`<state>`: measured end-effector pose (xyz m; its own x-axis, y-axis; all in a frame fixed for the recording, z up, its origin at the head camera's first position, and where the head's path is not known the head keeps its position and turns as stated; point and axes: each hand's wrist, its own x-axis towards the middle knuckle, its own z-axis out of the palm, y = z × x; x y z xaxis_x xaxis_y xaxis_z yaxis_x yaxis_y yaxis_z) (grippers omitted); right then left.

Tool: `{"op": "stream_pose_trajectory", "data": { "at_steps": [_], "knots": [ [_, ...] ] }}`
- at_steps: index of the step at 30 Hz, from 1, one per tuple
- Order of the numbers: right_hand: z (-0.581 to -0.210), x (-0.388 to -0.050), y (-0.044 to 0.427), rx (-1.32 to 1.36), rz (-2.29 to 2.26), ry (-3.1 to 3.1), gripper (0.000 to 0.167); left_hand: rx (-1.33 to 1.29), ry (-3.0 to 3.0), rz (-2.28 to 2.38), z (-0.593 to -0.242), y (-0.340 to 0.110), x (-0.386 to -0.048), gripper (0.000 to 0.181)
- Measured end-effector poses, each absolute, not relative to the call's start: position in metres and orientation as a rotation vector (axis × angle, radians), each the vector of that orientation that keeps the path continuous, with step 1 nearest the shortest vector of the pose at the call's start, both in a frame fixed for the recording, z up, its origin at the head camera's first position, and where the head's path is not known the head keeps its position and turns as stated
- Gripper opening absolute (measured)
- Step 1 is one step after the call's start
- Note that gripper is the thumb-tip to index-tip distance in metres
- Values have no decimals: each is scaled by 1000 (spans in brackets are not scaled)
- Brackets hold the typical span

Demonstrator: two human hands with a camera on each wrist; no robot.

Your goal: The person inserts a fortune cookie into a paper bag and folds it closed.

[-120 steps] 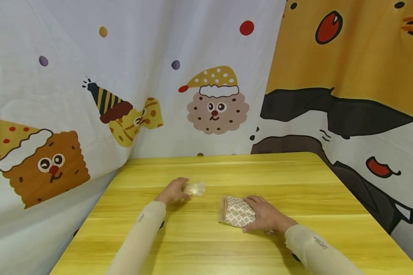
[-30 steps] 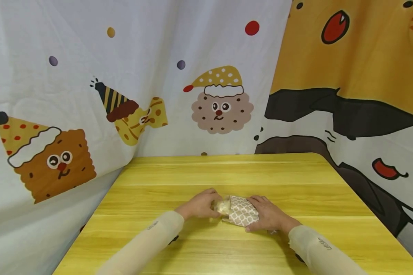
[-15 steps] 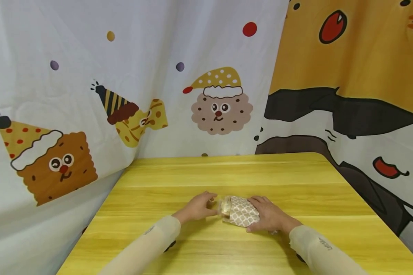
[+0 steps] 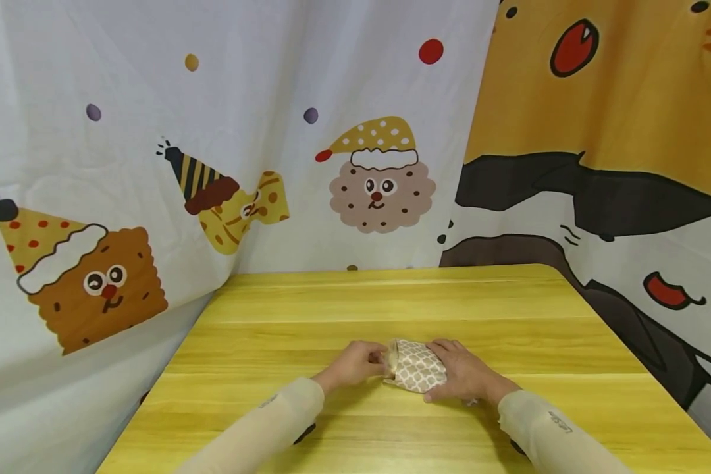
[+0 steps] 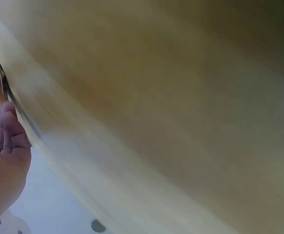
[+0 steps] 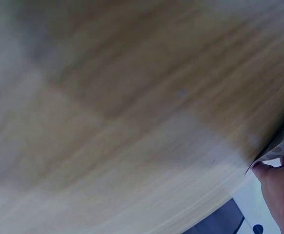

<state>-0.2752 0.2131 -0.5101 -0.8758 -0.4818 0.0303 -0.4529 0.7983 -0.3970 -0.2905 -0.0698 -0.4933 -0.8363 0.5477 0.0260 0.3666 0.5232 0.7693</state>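
Note:
A tan paper bag (image 4: 419, 367) with a white lattice print lies on the table, its mouth facing left. My right hand (image 4: 463, 370) grips its closed end, thumb on the near side and fingers over the far side. Inside the mouth shows a pale gold packet (image 4: 394, 359) in clear wrap, mostly hidden by the bag. My left hand (image 4: 361, 362) is at the mouth, fingers bent against the packet's end; whether they pinch it or push it cannot be told. The left wrist view catches that hand's fingers (image 5: 8, 131) at its edge, and the right wrist view shows part of the bag (image 6: 283, 144).
The yellow wood-grain table (image 4: 391, 303) spreads around both hands. Behind it hangs a white curtain (image 4: 261, 66) with cartoon cookies, and an orange, black and white cartoon cloth (image 4: 533, 118) covers the right side.
Four seconds ago my left hand held the packet apart, left of the bag. It brought the packet into the mouth, let go, and now touches its end again. The packet sits deeper; my right hand stays.

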Motion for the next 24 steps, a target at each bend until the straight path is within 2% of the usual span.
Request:
{"op": "stream_pose_trajectory", "data": {
  "at_steps": [8, 15, 20, 24],
  "knots": [
    [-506, -275, 212, -776, -612, 2918, 116, 839, 2583, 1211, -493, -62, -291, 41],
    [-507, -277, 212, -738, -595, 2930, 117, 938, 2663, 1030, -492, -66, -295, 9],
    [-509, -278, 211, -723, -595, 2926, 118, 1081, 2661, 928, -492, -63, -295, 16],
    [-510, -278, 209, -700, -658, 2945, 115, 1049, 2683, 951, -488, -64, -296, 23]
  ]
}}
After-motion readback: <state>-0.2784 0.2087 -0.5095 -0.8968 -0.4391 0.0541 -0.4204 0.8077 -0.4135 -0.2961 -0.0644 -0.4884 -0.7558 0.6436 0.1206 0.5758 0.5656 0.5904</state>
